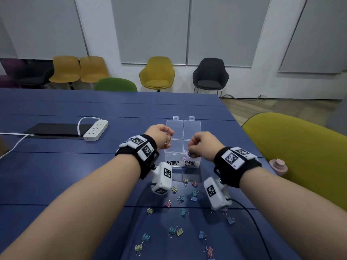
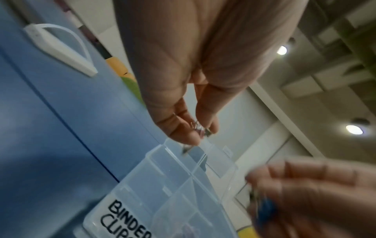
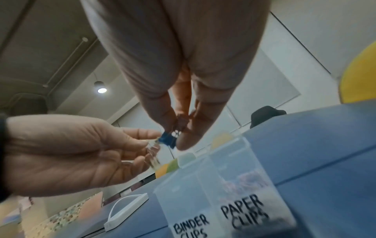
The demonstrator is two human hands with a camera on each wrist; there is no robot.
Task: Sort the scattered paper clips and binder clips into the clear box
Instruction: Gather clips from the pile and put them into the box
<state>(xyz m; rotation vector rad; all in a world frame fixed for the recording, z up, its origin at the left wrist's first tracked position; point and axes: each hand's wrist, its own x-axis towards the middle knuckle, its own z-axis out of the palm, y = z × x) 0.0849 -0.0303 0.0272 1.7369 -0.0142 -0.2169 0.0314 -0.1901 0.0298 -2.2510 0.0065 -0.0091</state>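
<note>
Clear box (image 1: 183, 147) on desk (image 1: 75, 166), lid open. Left hand (image 1: 159, 135) above "BINDER CLIPS" side, grip pinching small clip (image 2: 198, 128). Right hand (image 1: 203, 144) above "PAPER CLIPS" side, grip pinching blue binder clip (image 3: 167, 139). Binder clips (image 1: 180, 198) scattered on desk nearer person than box; pink paper clips (image 1: 186, 154) inside box.

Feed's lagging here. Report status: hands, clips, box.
Left hand pinches a clip over the box. Right hand pinches a blue binder clip. Binder clips scattered on table. Nothing blocking.
</note>
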